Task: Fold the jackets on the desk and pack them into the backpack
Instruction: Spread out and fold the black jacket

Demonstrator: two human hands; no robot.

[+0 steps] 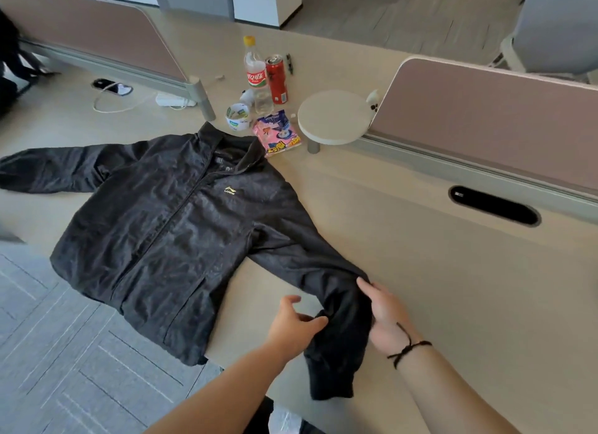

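A black zipped jacket [168, 226] with a small gold logo lies front-up on the beige desk [437, 288], and its hem reaches the desk's front edge. One sleeve stretches out to the left. The other runs toward me, bends, and its cuff [333, 378] hangs over the front edge. My left hand [293, 323] touches the inner side of this sleeve with loosely curled fingers, thumb held apart. My right hand [383, 309] lies along the sleeve's outer side with fingers nearly straight; its thumb is hidden by fabric. No backpack is in view.
Behind the collar stand a clear bottle [257, 74], a red can [277, 79], a small cup [238, 116] and a pink snack packet [278, 136]. A round stand [335, 118], pink partitions [485, 116] and a cable slot [495, 205] are on the right. Grey floor lies to the left.
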